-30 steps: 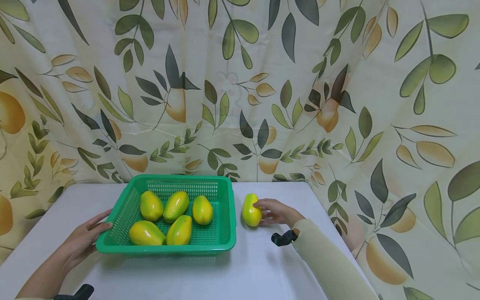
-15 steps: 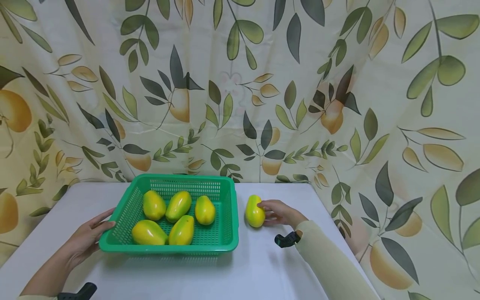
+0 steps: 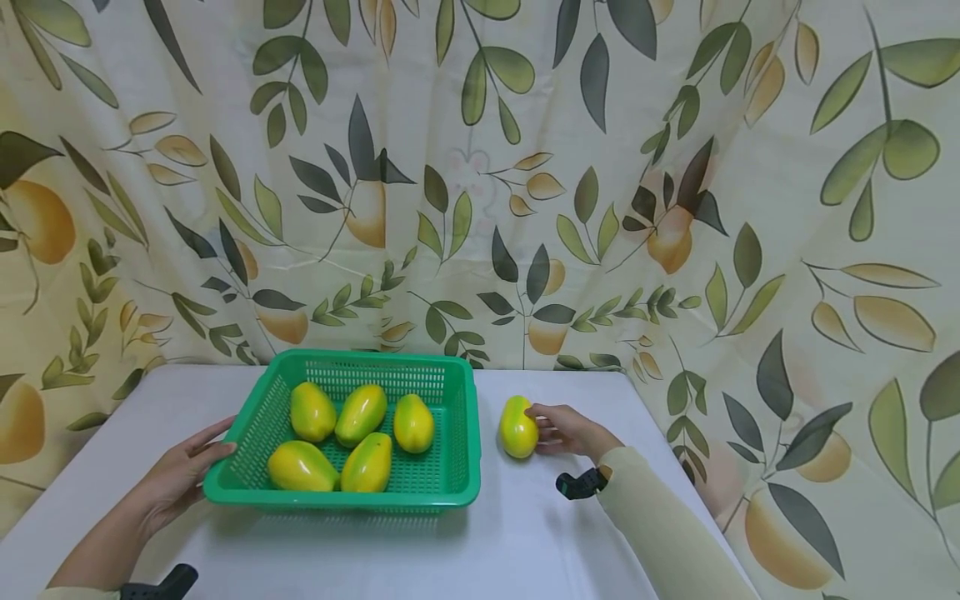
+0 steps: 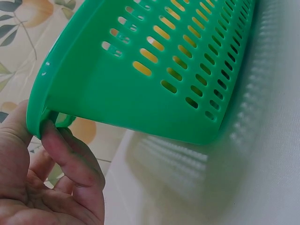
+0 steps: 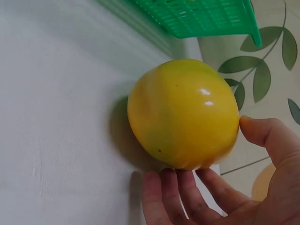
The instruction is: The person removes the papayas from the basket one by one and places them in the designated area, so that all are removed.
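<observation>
A green plastic basket (image 3: pixel 456 467) with slotted walls stands on the white table, several yellow-green papayas (image 3: pixel 303 466) lying inside. At its left end my left hand (image 3: pixel 176 479) pinches the rim between thumb and fingers; the left wrist view shows fingertips tucked under the rim (image 4: pixel 40 101). To the right of the basket, a single papaya (image 3: pixel 517 427) rests on the table, apart from it. My right hand (image 3: pixel 572 432) holds this papaya from its right side. In the right wrist view, the thumb (image 5: pixel 260 133) and fingertips touch the fruit (image 5: pixel 183 115) on different sides.
The table (image 3: pixel 525 533) has a white covering. Behind it hangs a curtain (image 3: pixel 480 183) printed with leaves and fruit, close to the back edge. A dark device (image 3: pixel 581 483) is strapped to the right wrist.
The head view has shifted slightly, so everything sits a little farther right in it. Both hands, the basket and the lone papaya keep their places relative to each other.
</observation>
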Tool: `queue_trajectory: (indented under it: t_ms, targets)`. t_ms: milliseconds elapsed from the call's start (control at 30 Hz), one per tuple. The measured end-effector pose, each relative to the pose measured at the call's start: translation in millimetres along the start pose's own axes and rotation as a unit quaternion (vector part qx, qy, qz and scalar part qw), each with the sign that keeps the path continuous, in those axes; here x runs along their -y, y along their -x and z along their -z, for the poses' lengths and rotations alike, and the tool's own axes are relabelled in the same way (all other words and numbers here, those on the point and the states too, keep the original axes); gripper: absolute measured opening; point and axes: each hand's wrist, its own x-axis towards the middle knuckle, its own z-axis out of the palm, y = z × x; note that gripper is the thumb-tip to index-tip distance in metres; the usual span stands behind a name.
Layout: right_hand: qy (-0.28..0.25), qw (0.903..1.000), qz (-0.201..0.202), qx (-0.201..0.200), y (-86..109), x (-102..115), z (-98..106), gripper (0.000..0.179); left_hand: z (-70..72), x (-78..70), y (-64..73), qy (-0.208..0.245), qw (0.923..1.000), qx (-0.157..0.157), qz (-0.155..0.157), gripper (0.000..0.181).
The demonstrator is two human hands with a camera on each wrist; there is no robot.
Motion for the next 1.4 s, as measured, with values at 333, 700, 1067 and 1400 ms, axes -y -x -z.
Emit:
queue_trajectory:
  t_ms: [333,700,1067,1400]
  targets:
    - [0.027,0.9995,0.004,-0.015,2.5,4.6,2.9,0.059,-0.2,-0.9,0.5,0.003,1.0,-0.001,0.0,0.078]
    - [0.084,0.9963,0.01,-0.017,9.5,10.8,12.5,0.052,0.2,-0.9,0.3,0.009,1.0,0.002,-0.001,0.078]
    - [0.125,0.991,0.042,-0.022,23.8,39.2,20.8,0.051,-0.6,-0.8,2.6,0.007,1.0,0.0,-0.003,0.077]
    - [0.158,0.9778,0.138,-0.009,40.8,71.6,0.7,0.048,-1.2,-0.1,3.5,0.003,1.0,0.005,-0.007,0.077]
